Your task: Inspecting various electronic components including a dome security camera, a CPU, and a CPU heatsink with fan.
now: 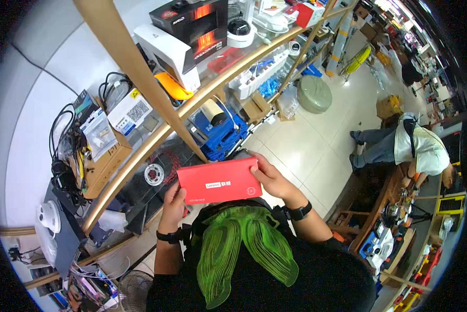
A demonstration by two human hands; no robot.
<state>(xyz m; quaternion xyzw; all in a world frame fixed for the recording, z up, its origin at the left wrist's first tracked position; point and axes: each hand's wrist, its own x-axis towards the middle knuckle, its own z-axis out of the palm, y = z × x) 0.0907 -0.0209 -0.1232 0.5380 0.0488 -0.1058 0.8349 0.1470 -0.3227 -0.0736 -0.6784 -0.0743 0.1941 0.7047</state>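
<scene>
A flat red box (220,195) with a small white label is held level in front of my chest. My left hand (173,198) grips its left end, thumb on the face turned to me. At the opposite end my right hand (271,178) has its thumb on the upper right corner, with the fingers behind the box. Both hands are closed on it, and the fingers behind are largely hidden. Black straps circle both my wrists.
Metal-edged shelves (233,66) hold a black box (193,31), a brown carton (106,169), cables and a wire spool (154,174). A blue tool case (224,136) lies beyond my hands. A round green stool (314,94) stands on the tiled floor. At right, another person (420,145) bends over a workbench.
</scene>
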